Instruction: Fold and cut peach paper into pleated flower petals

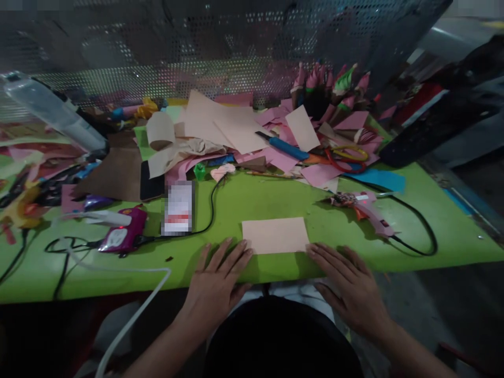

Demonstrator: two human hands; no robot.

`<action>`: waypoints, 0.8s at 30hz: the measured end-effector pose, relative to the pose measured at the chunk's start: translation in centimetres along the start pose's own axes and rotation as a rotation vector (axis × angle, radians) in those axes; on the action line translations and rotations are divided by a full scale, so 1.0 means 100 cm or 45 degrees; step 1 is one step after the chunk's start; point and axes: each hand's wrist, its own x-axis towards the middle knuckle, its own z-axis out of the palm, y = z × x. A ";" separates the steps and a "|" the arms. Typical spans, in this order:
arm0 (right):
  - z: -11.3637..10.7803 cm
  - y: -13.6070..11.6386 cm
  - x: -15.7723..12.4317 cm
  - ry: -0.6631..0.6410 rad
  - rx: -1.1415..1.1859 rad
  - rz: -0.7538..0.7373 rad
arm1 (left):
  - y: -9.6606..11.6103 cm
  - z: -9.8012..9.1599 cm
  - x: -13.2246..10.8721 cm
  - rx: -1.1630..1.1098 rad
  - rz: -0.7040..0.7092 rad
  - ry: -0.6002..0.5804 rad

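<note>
While the pale paper sheet lies between them, the left hand and right hand rest flat and unclenched, touching its near left and right corners.

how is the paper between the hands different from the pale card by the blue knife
The paper lies flat on the green table, while the card rests on a pile of scraps. The paper's long edges run roughly left to right; the card's slant from front to back. The left hand and right hand have fingertips at the paper's ends, whereas no hand is on the card. Both are pale and four-sided.
</note>
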 end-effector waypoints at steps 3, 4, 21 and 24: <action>-0.009 0.009 0.017 0.086 0.057 0.115 | 0.000 0.000 0.002 -0.041 0.006 0.034; -0.010 0.012 0.026 0.095 0.068 0.154 | 0.000 -0.001 0.003 -0.055 0.004 0.046; 0.004 0.013 0.083 0.036 0.460 0.494 | 0.022 -0.012 0.087 -0.048 0.089 0.090; 0.003 0.011 0.084 0.148 0.573 0.521 | 0.023 -0.012 0.095 -0.120 0.113 0.158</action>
